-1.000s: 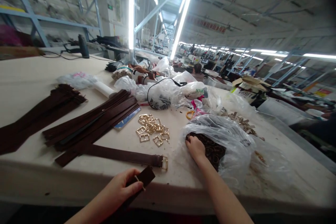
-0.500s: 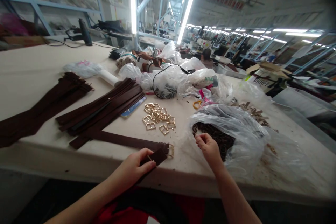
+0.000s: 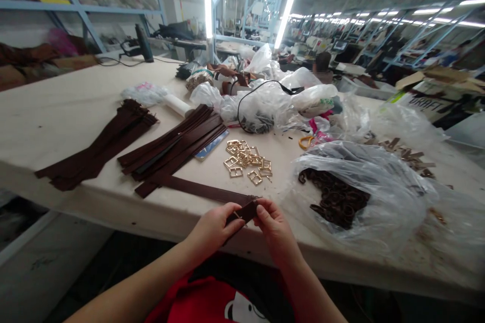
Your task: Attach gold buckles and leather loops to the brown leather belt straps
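My left hand (image 3: 214, 227) pinches a dark brown leather belt strap (image 3: 244, 212) close to its end, with a thin gold-coloured piece, perhaps a buckle prong, showing by the thumb. At that same end my right hand (image 3: 276, 229) has its thumb and fingers closed on the strap; whether a small loop is also between them is hidden. Just behind my hands another brown strap (image 3: 204, 188) lies across the table. Gold buckles (image 3: 246, 156) form a loose pile beyond it. On the right, brown belt loops (image 3: 343, 199) fill an opened clear plastic bag (image 3: 394, 186).
Two bundles of brown straps, a fanned one (image 3: 102, 146) and a nearer one (image 3: 178, 144), lie at left. Orange-handled scissors (image 3: 305, 142) rest beyond the loops. Plastic bags (image 3: 273, 103) crowd the back, with a white roll (image 3: 179, 105) beside them. A cardboard box (image 3: 435, 93) stands at right.
My right hand has left the bag of loops and moved left to the strap end held by my left hand. The view has shifted, so the table things appear further right.
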The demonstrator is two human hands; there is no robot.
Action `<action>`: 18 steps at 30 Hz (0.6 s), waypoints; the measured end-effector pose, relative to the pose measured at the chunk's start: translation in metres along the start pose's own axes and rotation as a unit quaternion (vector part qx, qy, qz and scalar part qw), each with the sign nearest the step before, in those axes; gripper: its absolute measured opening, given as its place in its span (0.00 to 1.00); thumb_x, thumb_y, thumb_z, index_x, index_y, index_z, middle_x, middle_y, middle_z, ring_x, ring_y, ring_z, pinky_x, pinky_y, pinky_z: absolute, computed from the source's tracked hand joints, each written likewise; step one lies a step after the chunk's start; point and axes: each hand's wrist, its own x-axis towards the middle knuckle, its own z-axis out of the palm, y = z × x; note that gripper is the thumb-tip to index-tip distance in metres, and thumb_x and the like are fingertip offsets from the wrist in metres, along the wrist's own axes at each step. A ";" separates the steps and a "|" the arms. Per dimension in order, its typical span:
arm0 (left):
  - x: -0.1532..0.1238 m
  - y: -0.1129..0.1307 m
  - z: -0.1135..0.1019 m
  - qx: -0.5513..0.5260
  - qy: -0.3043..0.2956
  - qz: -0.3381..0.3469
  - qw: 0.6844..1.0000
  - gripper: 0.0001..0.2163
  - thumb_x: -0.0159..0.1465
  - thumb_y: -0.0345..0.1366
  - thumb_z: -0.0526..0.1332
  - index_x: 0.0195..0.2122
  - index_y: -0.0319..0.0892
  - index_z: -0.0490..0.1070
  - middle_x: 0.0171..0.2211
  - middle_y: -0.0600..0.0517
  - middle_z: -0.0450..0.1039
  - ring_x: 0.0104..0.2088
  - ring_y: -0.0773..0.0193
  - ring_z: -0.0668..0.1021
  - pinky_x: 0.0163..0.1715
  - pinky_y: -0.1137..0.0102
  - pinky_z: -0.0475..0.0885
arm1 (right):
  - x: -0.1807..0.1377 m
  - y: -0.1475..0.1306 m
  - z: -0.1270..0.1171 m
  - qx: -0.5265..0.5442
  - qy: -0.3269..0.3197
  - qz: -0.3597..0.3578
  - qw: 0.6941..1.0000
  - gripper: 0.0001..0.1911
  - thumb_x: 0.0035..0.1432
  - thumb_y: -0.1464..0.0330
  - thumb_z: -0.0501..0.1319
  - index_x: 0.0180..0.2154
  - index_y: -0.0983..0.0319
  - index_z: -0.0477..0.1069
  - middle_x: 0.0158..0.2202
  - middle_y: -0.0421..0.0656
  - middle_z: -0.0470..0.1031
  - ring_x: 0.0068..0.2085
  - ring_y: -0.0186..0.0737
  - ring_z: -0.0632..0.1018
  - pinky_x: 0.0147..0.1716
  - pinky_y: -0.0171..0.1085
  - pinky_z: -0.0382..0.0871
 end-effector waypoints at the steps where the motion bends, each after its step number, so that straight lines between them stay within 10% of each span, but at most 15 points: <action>1: 0.000 0.000 0.000 0.006 -0.013 0.001 1.000 0.11 0.59 0.41 0.56 0.42 0.44 0.69 0.35 0.53 0.74 0.35 0.61 0.74 0.33 0.72 0.63 | 0.000 0.001 -0.001 -0.030 0.001 -0.015 0.999 0.11 0.49 0.61 0.63 0.35 0.58 0.71 0.31 0.38 0.71 0.28 0.31 0.68 0.29 0.32 0.62; 12: 0.002 -0.007 0.000 0.029 -0.070 0.007 0.997 0.09 0.59 0.38 0.55 0.37 0.43 0.71 0.34 0.53 0.75 0.34 0.62 0.75 0.33 0.73 0.64 | -0.002 0.000 -0.004 -0.253 -0.036 -0.187 0.948 0.10 0.53 0.64 0.59 0.38 0.57 0.74 0.34 0.42 0.73 0.38 0.40 0.71 0.40 0.39 0.64; 18: 0.001 -0.004 0.004 -0.028 0.016 -0.014 0.999 0.16 0.57 0.37 0.58 0.46 0.42 0.65 0.37 0.51 0.74 0.37 0.61 0.74 0.37 0.71 0.66 | -0.004 0.007 0.009 -0.128 -0.028 -0.024 0.991 0.15 0.49 0.59 0.61 0.39 0.59 0.72 0.32 0.40 0.74 0.31 0.37 0.72 0.32 0.36 0.65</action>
